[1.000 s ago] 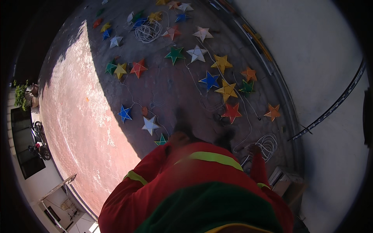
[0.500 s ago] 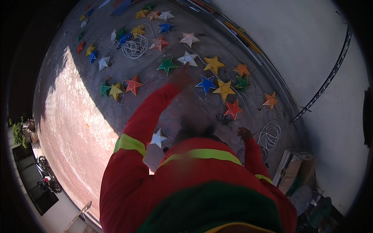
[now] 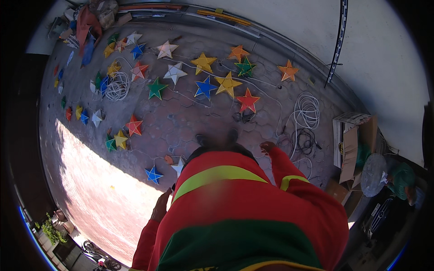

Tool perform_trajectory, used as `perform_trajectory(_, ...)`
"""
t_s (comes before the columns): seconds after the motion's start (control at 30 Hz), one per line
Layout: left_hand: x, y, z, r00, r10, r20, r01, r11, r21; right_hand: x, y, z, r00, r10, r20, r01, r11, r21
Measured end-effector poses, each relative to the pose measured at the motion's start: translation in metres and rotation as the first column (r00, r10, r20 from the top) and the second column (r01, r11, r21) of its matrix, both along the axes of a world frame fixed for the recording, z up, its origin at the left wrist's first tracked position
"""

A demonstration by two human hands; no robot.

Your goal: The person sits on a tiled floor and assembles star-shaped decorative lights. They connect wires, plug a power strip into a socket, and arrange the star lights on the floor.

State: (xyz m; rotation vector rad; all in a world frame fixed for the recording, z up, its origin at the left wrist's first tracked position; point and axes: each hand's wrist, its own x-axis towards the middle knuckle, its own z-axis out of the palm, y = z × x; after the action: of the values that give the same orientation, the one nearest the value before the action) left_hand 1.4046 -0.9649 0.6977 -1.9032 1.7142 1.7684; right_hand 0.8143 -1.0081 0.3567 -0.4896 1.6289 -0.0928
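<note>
Beside the torso (image 3: 221, 198), the left hand (image 3: 160, 207) is seen edge-on, so its finger closure can't be told; at front right, the right hand (image 3: 267, 147) is held with fingers loosely curled, apparently released. Past them on the paving (image 3: 174, 124), a blue star (image 3: 154, 175) and white star (image 3: 178, 166) are laid out at left, black cable (image 3: 307, 141) and white coil (image 3: 306, 110) at right, red star (image 3: 247, 100) ahead, yellow star (image 3: 227, 84) beyond. For clean handling, stars are best lifted by their edges, cables kept untwisted, footing kept clear.
</note>
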Motion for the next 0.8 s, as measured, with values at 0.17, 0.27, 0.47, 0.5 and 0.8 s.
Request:
perform_trajectory(0.17, -0.040, 0.002, -0.006, 0.999, -0.039, 0.028, 0.040, 0.999, -0.035, 0.007, -0.045, -0.020, 0.998, 0.062, 0.028, -0.061, 0.998, -0.016)
perform_trajectory(0.27, -0.063, -0.012, -0.007, 0.996, -0.083, 0.033, 0.086, 0.991, -0.104, 0.014, -0.076, -0.039, 0.984, 0.176, -0.004, -0.172, 0.957, -0.235)
perform_trajectory(0.47, -0.094, -0.019, 0.016, 0.980, -0.185, 0.079, 0.200, 0.944, -0.263, 0.002, -0.098, -0.060, 0.979, 0.122, 0.162, -0.074, 0.959, -0.275)
perform_trajectory(0.5, -0.096, -0.014, 0.022, 0.976, -0.197, 0.096, 0.217, 0.931, -0.293, 0.001, -0.097, -0.061, 0.977, 0.118, 0.179, -0.073, 0.967, -0.244)
perform_trajectory(0.8, -0.087, 0.016, 0.020, 0.930, -0.313, 0.194, 0.367, 0.834, -0.412, 0.007, -0.053, -0.072, 0.979, 0.056, 0.194, -0.064, 0.997, 0.033)
